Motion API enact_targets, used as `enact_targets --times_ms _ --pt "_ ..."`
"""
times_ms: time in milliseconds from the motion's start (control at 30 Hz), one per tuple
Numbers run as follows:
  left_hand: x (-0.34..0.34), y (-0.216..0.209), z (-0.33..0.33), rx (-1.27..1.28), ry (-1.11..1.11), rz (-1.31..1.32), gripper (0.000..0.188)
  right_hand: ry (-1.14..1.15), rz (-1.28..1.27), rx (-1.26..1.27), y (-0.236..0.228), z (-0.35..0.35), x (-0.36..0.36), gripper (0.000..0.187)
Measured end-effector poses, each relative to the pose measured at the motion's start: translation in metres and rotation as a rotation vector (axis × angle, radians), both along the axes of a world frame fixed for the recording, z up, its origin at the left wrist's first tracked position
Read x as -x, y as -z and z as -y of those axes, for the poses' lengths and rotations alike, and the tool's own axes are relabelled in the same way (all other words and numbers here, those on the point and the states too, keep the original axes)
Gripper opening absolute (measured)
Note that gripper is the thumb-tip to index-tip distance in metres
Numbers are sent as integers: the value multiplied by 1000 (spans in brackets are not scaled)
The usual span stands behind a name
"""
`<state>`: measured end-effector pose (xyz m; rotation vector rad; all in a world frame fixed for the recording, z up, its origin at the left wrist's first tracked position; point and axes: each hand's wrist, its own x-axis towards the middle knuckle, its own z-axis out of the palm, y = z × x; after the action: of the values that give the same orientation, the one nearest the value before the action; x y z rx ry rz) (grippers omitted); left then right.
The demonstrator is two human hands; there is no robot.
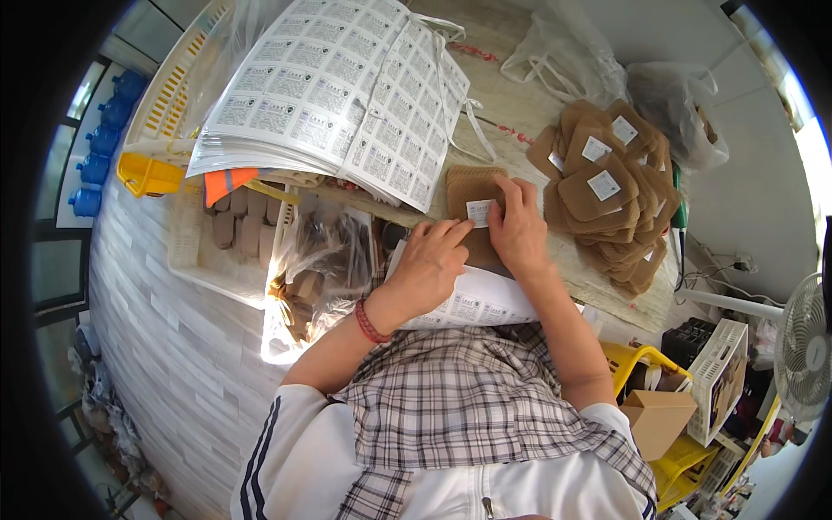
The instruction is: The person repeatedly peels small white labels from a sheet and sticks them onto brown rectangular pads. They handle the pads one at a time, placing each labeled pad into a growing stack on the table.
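A small white printed label (479, 213) lies on the top piece of a stack of brown, ridged, round-cornered pads (475, 180) at the table's near edge. My left hand (427, 264) is closed, with its fingertips at the label's left edge. My right hand (520, 230) curls over the stack from the right, its thumb on the label's right edge and its fingers bent on the pad. Under my wrists, a sheet of white labels (490, 299) lies curved across my lap. What my left thumb does is hidden.
A thick stack of label sheets (303, 78) overhangs the table at the left. Brown pads with labels (607, 182) are heaped at the right. Plastic bags (563, 52) lie behind. White crates (204, 230) stand lower left; a fan (806, 347) and cardboard box (659, 420) are at the right.
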<state>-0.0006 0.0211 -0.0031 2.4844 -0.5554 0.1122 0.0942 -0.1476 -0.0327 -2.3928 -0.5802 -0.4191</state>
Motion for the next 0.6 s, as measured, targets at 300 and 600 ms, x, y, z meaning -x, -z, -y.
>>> enact_targets --times_ms 300,600 --pt "-7 7 -2 -46 -6 29 15 56 34 -27 13 4 -6 15" --pt "0 8 -5 29 23 11 14 27 -66 -222 5 17 -6 12"
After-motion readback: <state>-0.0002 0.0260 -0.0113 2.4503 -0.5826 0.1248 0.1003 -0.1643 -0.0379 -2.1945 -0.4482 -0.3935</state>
